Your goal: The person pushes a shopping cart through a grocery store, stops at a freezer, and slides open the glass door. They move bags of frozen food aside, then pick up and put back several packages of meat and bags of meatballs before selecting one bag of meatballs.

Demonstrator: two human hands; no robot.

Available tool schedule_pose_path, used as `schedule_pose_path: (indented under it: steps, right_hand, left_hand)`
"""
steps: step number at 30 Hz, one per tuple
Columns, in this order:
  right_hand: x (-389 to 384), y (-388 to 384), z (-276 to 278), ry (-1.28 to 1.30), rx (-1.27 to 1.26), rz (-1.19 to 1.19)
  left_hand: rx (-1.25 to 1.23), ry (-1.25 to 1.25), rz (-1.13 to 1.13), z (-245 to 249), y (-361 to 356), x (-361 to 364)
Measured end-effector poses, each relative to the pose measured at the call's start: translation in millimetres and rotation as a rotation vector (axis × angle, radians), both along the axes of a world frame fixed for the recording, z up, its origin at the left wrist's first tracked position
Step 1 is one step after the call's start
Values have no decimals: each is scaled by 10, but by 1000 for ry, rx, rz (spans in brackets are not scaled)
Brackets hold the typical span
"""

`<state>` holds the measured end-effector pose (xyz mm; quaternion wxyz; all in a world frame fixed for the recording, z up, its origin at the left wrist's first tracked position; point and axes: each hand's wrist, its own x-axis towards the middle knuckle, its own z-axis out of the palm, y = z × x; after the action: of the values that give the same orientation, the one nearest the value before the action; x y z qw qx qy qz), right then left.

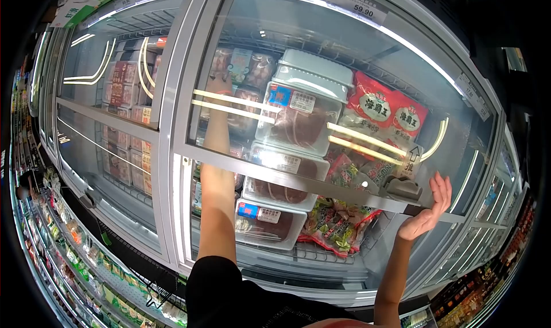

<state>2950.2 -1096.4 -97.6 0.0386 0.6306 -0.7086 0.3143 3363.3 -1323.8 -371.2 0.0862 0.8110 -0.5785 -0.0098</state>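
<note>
My left arm reaches into a chest freezer under its sliding glass lid (344, 64). My left hand (219, 87) shows through the glass, deep among packs of meat at the back; glare hides its fingers. My right hand (429, 210) is flat and open, palm against the lid's frame beside the grey handle (402, 187). Clear lidded boxes of red meat (298, 121) lie stacked just right of my left arm. Red printed bags (384, 110) lie further right.
A second glass lid (109, 58) covers boxed goods on the left. Price tags reading 59.90 (363, 9) run along the freezer's far rim. Shelves of small packaged goods (74, 247) line the lower left, and more shelves (482, 282) sit at the lower right.
</note>
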Motion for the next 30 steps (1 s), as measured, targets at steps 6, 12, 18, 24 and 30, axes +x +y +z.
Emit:
schedule_pose_path:
  steps: [6,12,18,24,30]
  right_hand:
    - [-1,1,-1,-14,-1,0]
    - [0,0,22,-21,6,4]
    - [38,-5,22,-65,-44,9]
    - [-36,2,-36,42,-120,47]
    - [-57,-17,-42,-29,-193,84]
  left_hand:
    - [197,101,54,-43,206,71]
    - [-99,186,208,-85,338,-327]
    - [-458,306,7,-118,1004,-815]
    - [-120,443,379,652,1827,-1216]
    - [150,205,491,626,2478,-715]
